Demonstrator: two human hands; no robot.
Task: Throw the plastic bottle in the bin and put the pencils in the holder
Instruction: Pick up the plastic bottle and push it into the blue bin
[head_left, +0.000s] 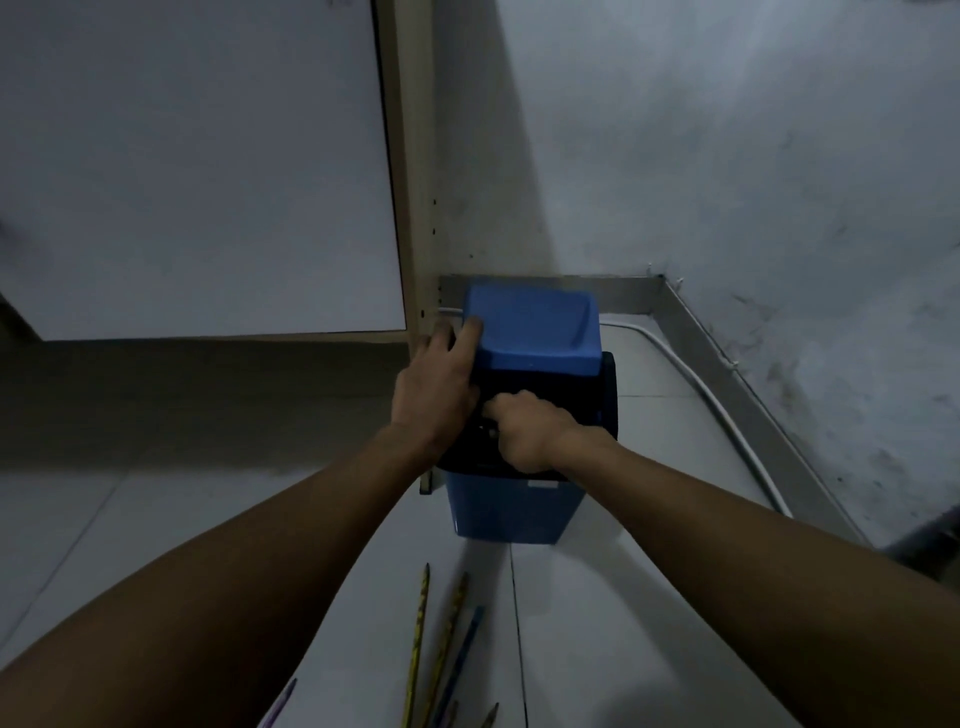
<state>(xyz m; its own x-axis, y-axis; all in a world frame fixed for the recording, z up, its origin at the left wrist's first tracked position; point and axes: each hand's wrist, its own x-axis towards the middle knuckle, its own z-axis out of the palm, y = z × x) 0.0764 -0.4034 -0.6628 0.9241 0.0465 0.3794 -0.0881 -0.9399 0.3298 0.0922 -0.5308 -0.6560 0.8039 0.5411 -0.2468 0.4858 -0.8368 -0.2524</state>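
A blue bin (511, 512) with a black collar stands on the floor against a cabinet. My left hand (434, 392) grips the left edge of its blue swing lid (535, 327), thumb on top, and the lid is tilted. My right hand (524, 434) is curled at the dark opening under the lid. What its fingers hold is hidden, and no plastic bottle shows. Several pencils (418, 644) lie on the floor near the bottom edge, among them a blue one (465, 649) and a purple one (280, 701). No holder is in view.
A white cabinet door (197, 171) with a pale wooden frame (415, 208) rises on the left, close to the bin. A stained wall (753, 182) meets the floor behind and to the right. A white cable (727, 415) runs along the skirting.
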